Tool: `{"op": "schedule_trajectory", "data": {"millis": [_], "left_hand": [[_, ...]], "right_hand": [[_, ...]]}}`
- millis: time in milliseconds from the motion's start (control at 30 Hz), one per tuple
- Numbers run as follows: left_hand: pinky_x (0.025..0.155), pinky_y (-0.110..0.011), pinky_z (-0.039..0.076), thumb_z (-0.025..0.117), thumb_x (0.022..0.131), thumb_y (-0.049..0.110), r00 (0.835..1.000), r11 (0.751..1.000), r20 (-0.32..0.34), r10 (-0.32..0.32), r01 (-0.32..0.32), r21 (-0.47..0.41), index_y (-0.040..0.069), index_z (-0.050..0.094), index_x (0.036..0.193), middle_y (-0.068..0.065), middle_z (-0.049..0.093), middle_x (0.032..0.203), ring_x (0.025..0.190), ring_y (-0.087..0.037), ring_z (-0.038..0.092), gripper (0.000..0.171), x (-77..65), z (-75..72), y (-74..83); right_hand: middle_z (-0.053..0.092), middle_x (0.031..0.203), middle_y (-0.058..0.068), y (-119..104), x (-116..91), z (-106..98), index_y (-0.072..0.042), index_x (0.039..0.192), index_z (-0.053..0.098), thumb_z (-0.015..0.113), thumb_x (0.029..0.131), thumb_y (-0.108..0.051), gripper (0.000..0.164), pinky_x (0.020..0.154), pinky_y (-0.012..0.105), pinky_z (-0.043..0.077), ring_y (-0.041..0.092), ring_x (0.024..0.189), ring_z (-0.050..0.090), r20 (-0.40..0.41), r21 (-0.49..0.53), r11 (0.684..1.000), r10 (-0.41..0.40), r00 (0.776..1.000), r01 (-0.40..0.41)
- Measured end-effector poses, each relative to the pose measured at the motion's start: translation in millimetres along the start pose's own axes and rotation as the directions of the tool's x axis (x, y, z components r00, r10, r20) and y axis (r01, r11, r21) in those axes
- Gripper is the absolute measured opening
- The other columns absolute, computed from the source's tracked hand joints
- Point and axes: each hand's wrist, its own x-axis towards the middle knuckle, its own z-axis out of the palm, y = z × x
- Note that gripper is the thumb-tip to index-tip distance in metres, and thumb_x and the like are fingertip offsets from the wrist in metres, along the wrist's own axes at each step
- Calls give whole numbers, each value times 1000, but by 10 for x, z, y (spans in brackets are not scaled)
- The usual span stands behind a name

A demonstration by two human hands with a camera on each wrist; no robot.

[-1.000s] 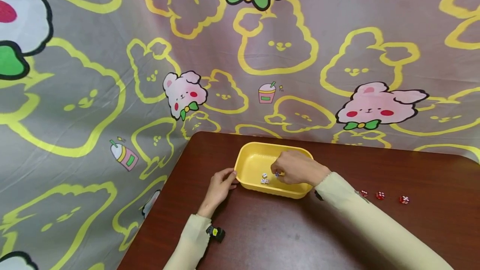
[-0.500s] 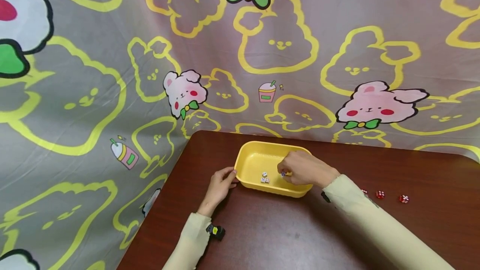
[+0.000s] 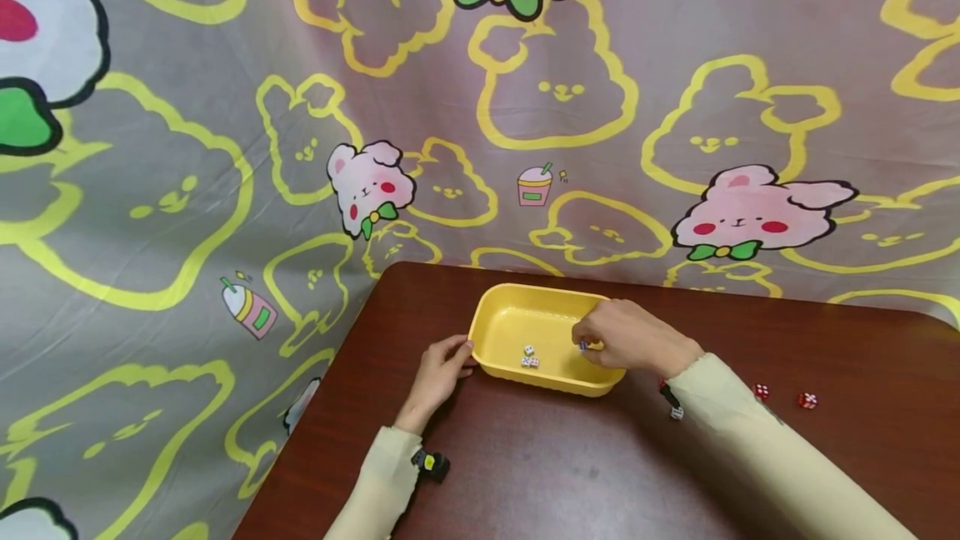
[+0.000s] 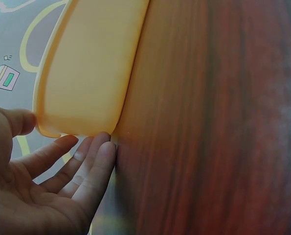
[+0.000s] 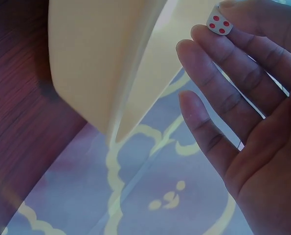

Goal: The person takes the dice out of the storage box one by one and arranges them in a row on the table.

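Observation:
A yellow plastic bin stands on the table. Three white dice lie together on its floor. My left hand holds the bin's left end: the thumb is at the rim, and the fingertips rest against the outer wall lower down. Over the bin's right end, my right hand pinches a small white die with red dots between thumb and fingertips. The other fingers of that hand are spread and fairly straight in the right wrist view.
Red dice lie on the brown table right of the bin, partly behind the right sleeve. A white die sits close beside that cuff. A patterned cloth hangs behind and at the left.
My right hand has moved rightward inside the bin to its right end, with the die. A white die on the table has come into view beside the cuff. The left hand stays put.

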Motion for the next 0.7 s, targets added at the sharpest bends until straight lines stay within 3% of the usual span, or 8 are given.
{"op": "schedule_trajectory", "data": {"millis": [133,300,567,700], "left_hand": [[88,-48,67,57,108,19,1000,1000,-19,7,-7,1,-7,65,134,-28,69,128,104,-36,75,37,28,11,-87],[85,-41,68,59,107,21,1000,1000,-11,15,-15,-10,-4,67,133,-25,71,126,102,-33,76,36,37,7,-104],[84,-40,68,58,107,20,1000,1000,-11,22,-22,-6,-4,67,132,-26,71,125,100,-32,76,35,34,1,-101],[85,-42,68,59,107,21,1000,1000,-13,23,-23,-15,-4,67,132,-26,72,125,101,-33,76,37,25,3,-97]], "right_hand": [[63,73,-11,21,-58,-12,-19,85,75,80,84,-16,6,59,20,43,5,64,48,-9,-1,1000,1,1000,-1],[70,77,-11,49,-148,-19,-20,87,77,80,83,-14,7,63,25,53,5,68,55,-39,-14,1000,-1,999,0],[75,83,-10,126,-283,12,-19,91,80,81,82,-15,9,68,30,60,7,73,65,-70,-22,999,24,997,-26],[73,79,-12,147,-329,25,-20,89,79,81,82,-15,9,66,28,58,5,69,60,-70,-18,1000,23,997,-24]]}}
